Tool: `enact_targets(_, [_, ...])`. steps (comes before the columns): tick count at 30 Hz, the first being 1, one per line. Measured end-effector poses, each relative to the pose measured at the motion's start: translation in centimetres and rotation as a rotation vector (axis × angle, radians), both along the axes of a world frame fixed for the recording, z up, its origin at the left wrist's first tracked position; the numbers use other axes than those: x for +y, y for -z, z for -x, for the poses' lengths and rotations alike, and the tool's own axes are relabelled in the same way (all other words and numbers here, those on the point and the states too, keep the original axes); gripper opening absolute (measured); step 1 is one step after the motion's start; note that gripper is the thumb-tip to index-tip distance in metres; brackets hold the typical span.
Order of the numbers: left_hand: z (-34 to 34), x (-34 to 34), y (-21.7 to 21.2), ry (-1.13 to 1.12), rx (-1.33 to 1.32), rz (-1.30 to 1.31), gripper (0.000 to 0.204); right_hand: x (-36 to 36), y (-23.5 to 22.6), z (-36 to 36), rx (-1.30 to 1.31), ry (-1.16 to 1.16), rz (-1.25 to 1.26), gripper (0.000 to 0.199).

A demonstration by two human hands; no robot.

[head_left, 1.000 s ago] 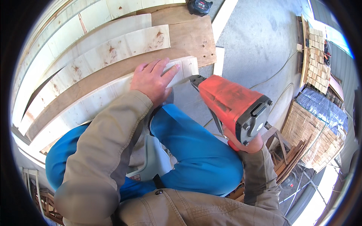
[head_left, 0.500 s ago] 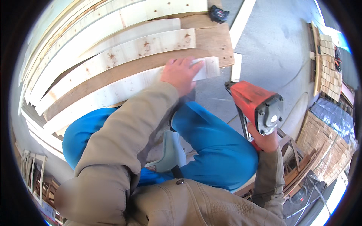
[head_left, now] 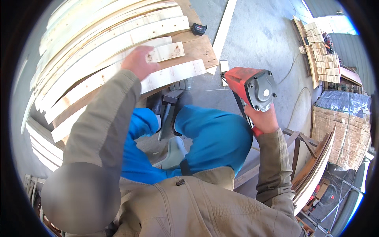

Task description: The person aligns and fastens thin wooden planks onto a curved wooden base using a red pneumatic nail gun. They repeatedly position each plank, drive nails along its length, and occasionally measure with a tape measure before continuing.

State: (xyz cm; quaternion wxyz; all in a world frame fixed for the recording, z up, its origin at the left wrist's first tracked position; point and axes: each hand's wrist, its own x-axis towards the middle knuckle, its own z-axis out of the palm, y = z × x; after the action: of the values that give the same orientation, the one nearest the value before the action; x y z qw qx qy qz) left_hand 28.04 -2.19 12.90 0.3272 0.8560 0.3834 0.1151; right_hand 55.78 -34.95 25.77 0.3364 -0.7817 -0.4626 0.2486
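Grey concrete floor [head_left: 260,35] stretches away on the far side, smooth and faintly blotched. Right of centre we hold a red nail gun [head_left: 248,85], its scuffed housing ending in a dark, bolted cap; it is clear of the boards. Our right hand [head_left: 264,118] comes up from a bent elbow, fingers clenched around the handle beneath that cap. Our left hand [head_left: 139,63], slightly blurred, reaches far and left on an outstretched arm; its fingers are loosely parted and released, above the near board [head_left: 173,75] and the knotty board [head_left: 169,50], and we cannot tell whether they touch either. Both are pale, flat and long, over a browner wooden surface [head_left: 208,53]. Beyond them, more pale boards [head_left: 146,33] lie side by side. Toward the surface's far edge sits a black tape measure [head_left: 199,29]. Nearer us, a hammer [head_left: 167,103] shows between our dark shoes [head_left: 155,103]. Far right, small wooden blocks [head_left: 325,63] form a stack; nearer, a squared timber bundle [head_left: 335,130] is topped with glossy film [head_left: 347,103].
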Motion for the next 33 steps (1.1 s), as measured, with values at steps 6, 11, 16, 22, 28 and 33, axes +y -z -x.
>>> enact_targets(6, [12.1, 4.3, -8.2, -0.178, 0.043, -0.146, 0.063, -1.9, -2.5, 2.5, 0.110, 0.055, -0.007, 0.025])
enact_targets(11, [21.5, 3.4, -5.1, -0.225, 0.302, -0.089, 0.076, -2.6, -4.1, 3.8, 0.052, 0.040, 0.137, 0.029])
enact_targets(16, [23.1, -0.7, 3.7, -0.019, 0.239, -0.093, 0.085, -0.9, -4.2, 4.7, 0.055, 0.044, 0.186, 0.030])
enact_targets(22, [21.7, -1.6, 8.1, 0.112, 0.379, -0.188, 0.089, 4.7, -0.5, 2.5, 0.051, -0.046, 0.220, 0.025])
enact_targets(28, [23.4, -0.1, 9.3, 0.110, 0.529, -0.087, 0.090, 7.2, 5.2, -1.3, -0.123, -0.149, 0.364, 0.050])
enact_targets(33, [24.0, 0.3, 10.6, 0.125, 0.511, -0.080, 0.084, 5.6, 6.5, -2.7, -0.106, -0.128, 0.382, 0.065])
